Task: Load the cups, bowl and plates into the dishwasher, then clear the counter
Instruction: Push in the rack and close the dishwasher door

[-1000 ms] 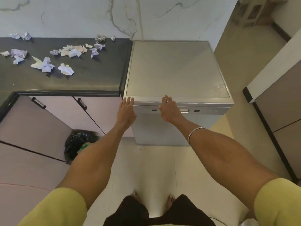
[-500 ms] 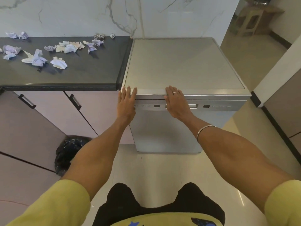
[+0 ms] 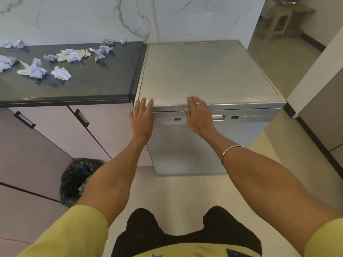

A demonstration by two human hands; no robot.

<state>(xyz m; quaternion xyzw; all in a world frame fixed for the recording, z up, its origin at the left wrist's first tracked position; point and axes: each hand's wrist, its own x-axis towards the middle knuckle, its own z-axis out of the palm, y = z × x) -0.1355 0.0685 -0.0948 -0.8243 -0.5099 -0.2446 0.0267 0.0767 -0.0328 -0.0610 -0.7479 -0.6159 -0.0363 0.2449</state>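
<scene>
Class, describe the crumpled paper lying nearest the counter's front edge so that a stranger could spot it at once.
Start at the steel dishwasher and move left onto the dark counter. Among the scattered paper scraps, this wad lies alone nearest the front edge: plain white, while the wad beside it looks lilac-tinged.

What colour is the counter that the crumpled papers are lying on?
Black, a dark glossy counter; the head view shows it clearly.
</scene>
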